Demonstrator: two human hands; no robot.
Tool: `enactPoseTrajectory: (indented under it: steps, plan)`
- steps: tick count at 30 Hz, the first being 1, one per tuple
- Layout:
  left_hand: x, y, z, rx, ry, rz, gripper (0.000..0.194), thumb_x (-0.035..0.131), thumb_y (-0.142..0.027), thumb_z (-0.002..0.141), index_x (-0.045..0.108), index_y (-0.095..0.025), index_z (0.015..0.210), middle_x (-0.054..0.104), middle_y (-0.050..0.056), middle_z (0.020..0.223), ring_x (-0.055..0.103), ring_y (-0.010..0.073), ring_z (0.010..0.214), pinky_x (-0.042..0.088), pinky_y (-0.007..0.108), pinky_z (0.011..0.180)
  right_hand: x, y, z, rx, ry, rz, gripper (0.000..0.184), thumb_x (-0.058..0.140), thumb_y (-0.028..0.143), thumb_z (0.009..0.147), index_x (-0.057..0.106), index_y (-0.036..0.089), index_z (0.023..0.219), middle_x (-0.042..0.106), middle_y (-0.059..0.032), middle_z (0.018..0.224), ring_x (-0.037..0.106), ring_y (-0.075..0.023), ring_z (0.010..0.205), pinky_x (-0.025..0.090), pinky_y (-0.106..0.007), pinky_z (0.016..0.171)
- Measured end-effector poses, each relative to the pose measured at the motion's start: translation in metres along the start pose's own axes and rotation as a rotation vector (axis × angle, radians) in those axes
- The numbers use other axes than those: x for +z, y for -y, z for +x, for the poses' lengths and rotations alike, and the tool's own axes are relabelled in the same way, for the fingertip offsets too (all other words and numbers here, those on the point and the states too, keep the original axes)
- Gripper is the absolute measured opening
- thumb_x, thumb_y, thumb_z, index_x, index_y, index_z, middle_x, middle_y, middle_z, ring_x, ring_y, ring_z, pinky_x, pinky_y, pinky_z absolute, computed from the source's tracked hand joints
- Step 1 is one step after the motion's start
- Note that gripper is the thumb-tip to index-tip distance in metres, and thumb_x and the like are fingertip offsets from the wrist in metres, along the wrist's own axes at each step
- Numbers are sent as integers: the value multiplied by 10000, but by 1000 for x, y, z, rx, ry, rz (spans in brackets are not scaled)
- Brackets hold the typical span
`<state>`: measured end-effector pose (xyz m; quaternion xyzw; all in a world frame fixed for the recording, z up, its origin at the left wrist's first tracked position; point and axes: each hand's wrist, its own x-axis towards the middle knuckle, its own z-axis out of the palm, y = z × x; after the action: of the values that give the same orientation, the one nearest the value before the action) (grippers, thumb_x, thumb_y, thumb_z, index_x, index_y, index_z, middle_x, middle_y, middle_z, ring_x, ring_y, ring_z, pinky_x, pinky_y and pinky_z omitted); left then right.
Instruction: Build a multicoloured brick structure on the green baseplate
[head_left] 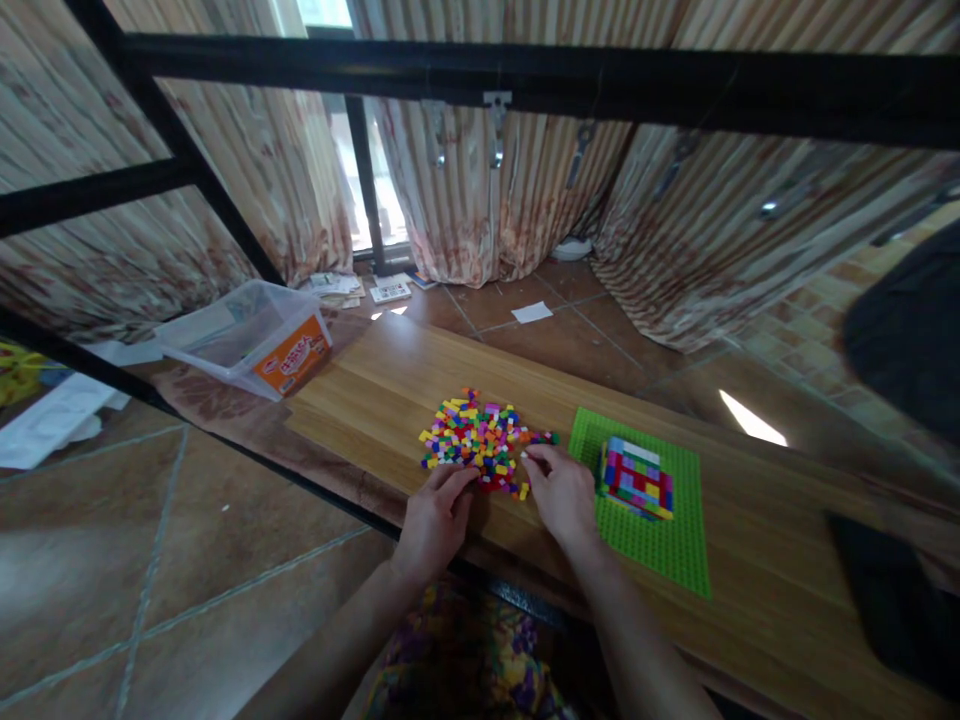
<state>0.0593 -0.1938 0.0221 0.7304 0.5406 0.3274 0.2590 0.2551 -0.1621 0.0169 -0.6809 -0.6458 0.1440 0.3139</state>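
Observation:
A loose pile of small coloured toy bricks (472, 430) lies on the wooden bench top. My left hand (439, 515) rests at the pile's near edge, its fingers curled together among the bricks; whatever they hold is hidden. At the pile's right side my right hand (561, 490) pinches a small white toy brick (524, 456) between thumb and forefinger. Just right of that hand lies a green baseplate (660, 560). On it stands a low block built of multicoloured bricks (637, 478), with red, blue, white and yellow pieces on top.
A clear plastic bin (247, 335) with an orange label stands at the bench's far left end. Black metal bars (480, 65) cross above the bench. A dark flat object (892, 600) lies at the right. Papers (532, 312) lie on the tiled floor beyond, near the curtains.

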Motion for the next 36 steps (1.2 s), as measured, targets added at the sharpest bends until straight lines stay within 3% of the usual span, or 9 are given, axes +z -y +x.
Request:
enactPoseTrajectory:
  steps: [9, 15, 21, 28, 32, 36]
  plan:
    - [-9, -1, -7, 18, -58, -94, 300, 464, -187, 904, 597, -225, 1171, 602, 83, 1164, 587, 177, 1086, 508, 315, 945, -5, -4, -10, 137, -57, 212, 269, 493, 353, 867, 698, 204, 960, 739, -56, 905, 683, -195, 761, 501, -327, 750]
    - [-19, 10, -8, -60, -185, -72, 262, 480, -186, 894, 617, -222, 1114, 624, 77, 1104, 614, 172, 1007, 526, 305, 890, -7, 12, -6, -9, -77, 149, 269, 489, 344, 875, 712, 197, 908, 726, -65, 920, 661, -194, 799, 483, -308, 742]
    - [-31, 30, -2, -44, -346, -15, 230, 526, -163, 868, 631, -201, 1069, 640, 63, 1041, 621, 166, 954, 537, 296, 835, 5, 31, 25, -189, 86, -41, 240, 485, 282, 903, 708, 214, 961, 676, -53, 959, 613, -188, 856, 454, -301, 782]
    - [-30, 37, -1, -84, -323, 9, 270, 536, -152, 855, 615, -192, 1110, 619, 68, 1084, 622, 164, 947, 544, 296, 820, 24, 47, 30, -210, 165, -280, 174, 522, 242, 906, 694, 214, 901, 613, -65, 997, 570, -195, 899, 432, -294, 774]
    - [-34, 36, 3, -67, -313, 29, 271, 547, -175, 856, 612, -187, 1120, 624, 68, 1082, 615, 178, 973, 535, 322, 854, 27, 48, 27, -169, 150, -246, 150, 511, 201, 910, 659, 212, 891, 605, -55, 1029, 570, -183, 905, 431, -275, 745]
    - [-37, 26, 4, -49, -328, -3, 270, 559, -216, 864, 614, -188, 1127, 627, 70, 1090, 621, 180, 956, 535, 318, 835, 16, 53, 19, -148, 77, -102, 141, 497, 189, 916, 636, 209, 924, 622, -57, 1006, 578, -187, 921, 438, -285, 786]
